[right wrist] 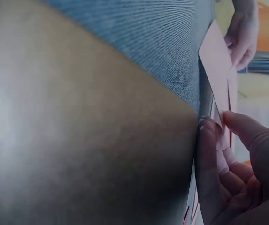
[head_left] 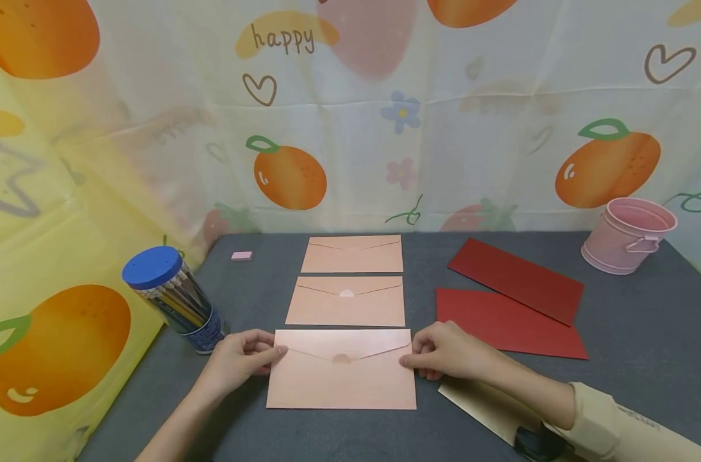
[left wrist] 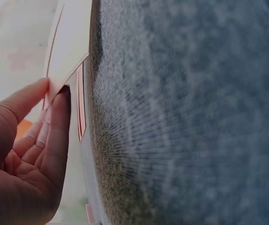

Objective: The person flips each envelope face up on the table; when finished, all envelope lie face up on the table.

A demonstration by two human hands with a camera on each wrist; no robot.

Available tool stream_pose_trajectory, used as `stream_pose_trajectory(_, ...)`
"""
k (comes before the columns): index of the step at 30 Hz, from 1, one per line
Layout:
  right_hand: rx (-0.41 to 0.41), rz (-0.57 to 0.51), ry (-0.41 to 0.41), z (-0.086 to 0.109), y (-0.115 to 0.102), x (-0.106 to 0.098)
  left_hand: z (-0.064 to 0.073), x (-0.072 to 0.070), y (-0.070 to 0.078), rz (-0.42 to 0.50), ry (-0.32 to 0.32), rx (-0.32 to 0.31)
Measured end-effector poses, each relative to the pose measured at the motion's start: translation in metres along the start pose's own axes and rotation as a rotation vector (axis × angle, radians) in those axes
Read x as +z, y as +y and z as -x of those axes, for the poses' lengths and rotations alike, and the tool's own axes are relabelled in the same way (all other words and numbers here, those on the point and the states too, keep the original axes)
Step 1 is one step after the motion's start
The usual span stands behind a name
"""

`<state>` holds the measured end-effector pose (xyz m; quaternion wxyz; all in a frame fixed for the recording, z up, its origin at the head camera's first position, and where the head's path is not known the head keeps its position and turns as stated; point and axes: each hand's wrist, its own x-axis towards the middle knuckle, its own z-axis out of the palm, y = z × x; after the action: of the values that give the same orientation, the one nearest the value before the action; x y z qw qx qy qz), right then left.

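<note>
Both hands pinch a pale pink envelope (head_left: pixel 341 385) by its two short sides, its pointed flap facing up. My left hand (head_left: pixel 240 359) has the thumb on top of the left edge and the fingers beneath, as the left wrist view shows on the envelope's corner (left wrist: pixel 71 42). At the opposite edge, my right hand (head_left: pixel 448 350) pinches likewise, thumb over and fingers under. In the right wrist view the envelope (right wrist: pixel 215 61) is tilted off the table. Beyond it lie two matching envelopes, a middle one (head_left: pixel 344 311) and a far one (head_left: pixel 353 256), lined up in a column.
Two red envelopes (head_left: pixel 512 321) overlap on the right. A gold envelope (head_left: pixel 489 410) lies partly under the right forearm. At back right stands a pink bucket (head_left: pixel 618 240); at left, a blue-lidded jar of pencils (head_left: pixel 177 301). A small pink block (head_left: pixel 242 256) sits at back left.
</note>
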<state>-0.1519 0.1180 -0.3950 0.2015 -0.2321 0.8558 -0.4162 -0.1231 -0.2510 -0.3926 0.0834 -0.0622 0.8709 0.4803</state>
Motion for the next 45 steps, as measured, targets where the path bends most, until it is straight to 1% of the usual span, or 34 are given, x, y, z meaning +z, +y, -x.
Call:
stream_pose_trajectory(4,0.021,0.026,-0.003,-0.003,0.001,0.003,0.000,0.002,0.000,-0.060,0.013,-0.008)
stream_pose_trajectory(9,-0.005,0.030,0.000,-0.006,0.001,0.005,0.000,0.002,0.000,-0.127,0.022,0.005)
stream_pose_trajectory(14,-0.005,0.028,-0.003,-0.008,0.002,0.005,0.000,0.001,-0.001,-0.200,0.023,0.037)
stream_pose_trajectory(19,0.001,0.027,0.002,-0.011,0.003,0.006,-0.002,0.001,-0.001,-0.283,0.042,0.094)
stream_pose_trajectory(21,0.004,0.024,0.002,-0.011,0.004,0.006,-0.002,0.002,-0.001,-0.298,0.045,0.110)
stream_pose_trajectory(28,0.017,0.015,0.008,-0.011,0.004,0.006,-0.002,0.004,-0.001,-0.298,0.046,0.129)
stream_pose_trajectory(35,0.054,-0.003,0.014,-0.011,0.002,0.006,-0.004,0.005,0.000,-0.277,0.024,0.105)
stream_pose_trajectory(45,0.047,-0.005,0.012,-0.010,0.003,0.006,-0.003,0.005,-0.001,-0.278,0.023,0.113)
